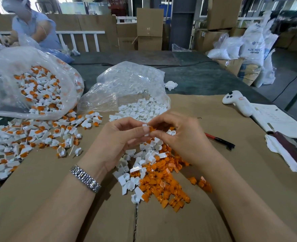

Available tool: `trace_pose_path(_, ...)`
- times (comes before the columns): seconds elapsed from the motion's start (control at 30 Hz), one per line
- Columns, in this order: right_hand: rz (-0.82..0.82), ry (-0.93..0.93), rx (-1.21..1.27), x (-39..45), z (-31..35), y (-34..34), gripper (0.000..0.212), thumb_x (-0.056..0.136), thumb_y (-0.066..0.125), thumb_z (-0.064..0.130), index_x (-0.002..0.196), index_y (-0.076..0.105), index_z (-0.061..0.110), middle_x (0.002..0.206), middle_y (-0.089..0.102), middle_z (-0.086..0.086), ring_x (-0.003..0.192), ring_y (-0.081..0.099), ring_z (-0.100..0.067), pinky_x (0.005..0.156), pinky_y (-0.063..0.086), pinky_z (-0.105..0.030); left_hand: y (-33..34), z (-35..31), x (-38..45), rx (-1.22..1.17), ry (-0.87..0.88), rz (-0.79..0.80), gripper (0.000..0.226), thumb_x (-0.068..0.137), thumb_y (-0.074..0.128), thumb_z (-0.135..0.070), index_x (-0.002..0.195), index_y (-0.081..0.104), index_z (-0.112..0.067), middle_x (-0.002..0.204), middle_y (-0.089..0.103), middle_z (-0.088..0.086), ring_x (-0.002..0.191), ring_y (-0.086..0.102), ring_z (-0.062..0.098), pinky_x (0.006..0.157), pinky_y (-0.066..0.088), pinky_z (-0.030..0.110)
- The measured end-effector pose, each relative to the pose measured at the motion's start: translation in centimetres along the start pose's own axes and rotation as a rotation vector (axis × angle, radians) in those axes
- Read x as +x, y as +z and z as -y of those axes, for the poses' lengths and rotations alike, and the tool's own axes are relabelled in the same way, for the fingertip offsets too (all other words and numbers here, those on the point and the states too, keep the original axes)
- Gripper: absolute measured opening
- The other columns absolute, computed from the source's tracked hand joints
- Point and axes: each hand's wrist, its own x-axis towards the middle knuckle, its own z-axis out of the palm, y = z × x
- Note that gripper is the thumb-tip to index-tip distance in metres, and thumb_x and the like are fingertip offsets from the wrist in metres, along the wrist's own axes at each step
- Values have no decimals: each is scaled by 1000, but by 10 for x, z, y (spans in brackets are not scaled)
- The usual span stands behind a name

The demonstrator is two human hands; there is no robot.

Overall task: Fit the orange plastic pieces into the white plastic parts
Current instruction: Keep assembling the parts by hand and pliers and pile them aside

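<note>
Nearest us, two bare forearms reach over flattened brown cardboard (214, 215) covering the table, a silver watch band (85, 179) on the left wrist. Between them we see a heap of loose orange pieces (163, 182) with loose white parts (133, 173) mixed along its left edge. Above the heap, the left hand (119, 137) holds its grip pinched on a white part (145, 130), while the right hand (177, 135) pinches an orange piece (151, 128) pressed against that part; we cannot tell whether it is seated. Beyond the hands, a clear bag of white parts (128, 86) lies open toward us. To the left, a second clear bag (27, 81) spills assembled orange-and-white pieces (22, 137) across the cardboard. On the right we see a red-and-black pen (219, 140), a white controller (237, 102) and an open notebook (277, 119). At the far left corner, another person (34, 27) in a blue shirt stands behind the table
</note>
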Motion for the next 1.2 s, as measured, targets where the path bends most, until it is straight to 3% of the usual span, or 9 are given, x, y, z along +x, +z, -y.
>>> trace_pose_path(0.23, 22, 25, 24, 0, 2, -2, 29, 85, 80, 27, 112, 72, 20, 99, 69, 11, 91, 66, -3, 84, 57, -23, -3, 1, 3, -37, -46, -51, 17, 68, 86, -7, 81, 77, -1, 95, 77, 22, 86, 78, 29, 73, 61, 25)
trace_pose_path(0.3, -20, 146, 48, 2, -3, -8, 36, 86, 75, 43, 118, 68, 27, 101, 68, 14, 93, 65, -1, 82, 57, -23, -4, 1, 4, -121, -58, -51, 17, 70, 83, -1, 84, 73, 3, 102, 76, 27, 95, 77, 35, 74, 62, 26)
trace_pose_path(0.37, -74, 311, -157, 2, -17, -17, 47, 88, 67, 56, 126, 63, 28, 113, 64, 12, 102, 61, -1, 88, 55, -28, -5, 0, 3, -177, -74, -71, 16, 72, 81, 1, 86, 74, 3, 106, 75, 27, 102, 75, 38, 76, 63, 28)
trace_pose_path(0.47, 96, 665, -567, -1, -42, -28, 63, 89, 61, 64, 132, 56, 18, 131, 56, -7, 120, 54, -25, 99, 48, -49, -6, -2, 2, -170, -88, -84, 11, 71, 83, -3, 82, 80, -5, 104, 77, 22, 100, 76, 34, 69, 63, 26)
trace_pose_path(0.53, 213, 774, -644, -3, -52, -31, 58, 87, 61, 67, 114, 61, 15, 121, 59, -10, 113, 53, -31, 96, 48, -51, -7, -3, 1, -160, -89, -88, 15, 71, 83, -6, 85, 79, -5, 97, 78, 18, 93, 78, 31, 63, 61, 24)
trace_pose_path(0.73, 236, 663, -671, -2, -51, -26, 36, 86, 67, 51, 93, 61, 17, 97, 57, -4, 91, 56, -25, 77, 48, -40, -5, -3, 0, -130, -68, -85, 18, 70, 85, -12, 87, 80, -7, 100, 78, 17, 89, 78, 29, 61, 60, 22)
trace_pose_path(0.83, 214, 633, -653, -1, -47, -28, 28, 89, 65, 43, 97, 60, 16, 91, 58, -2, 82, 57, -20, 70, 50, -38, -5, -3, 1, -153, -50, -120, 26, 70, 85, -11, 93, 76, -4, 102, 77, 18, 85, 78, 27, 57, 59, 21)
trace_pose_path(1.03, -64, 573, -401, 4, -22, -42, 28, 101, 52, 37, 83, 56, 16, 72, 56, -2, 59, 53, -13, 48, 34, -28, -2, -4, 0, -172, -7, -153, 19, 73, 83, -14, 90, 77, -10, 95, 78, 10, 80, 77, 21, 55, 57, 19)
trace_pose_path(1.2, 342, 540, -18, 6, 14, -47, 25, 102, 53, 29, 86, 61, 12, 72, 63, -1, 47, 55, -1, 45, 44, -13, -2, -5, 1, -173, 21, -149, 17, 80, 80, -14, 96, 74, -9, 94, 77, 8, 82, 76, 19, 56, 56, 19)
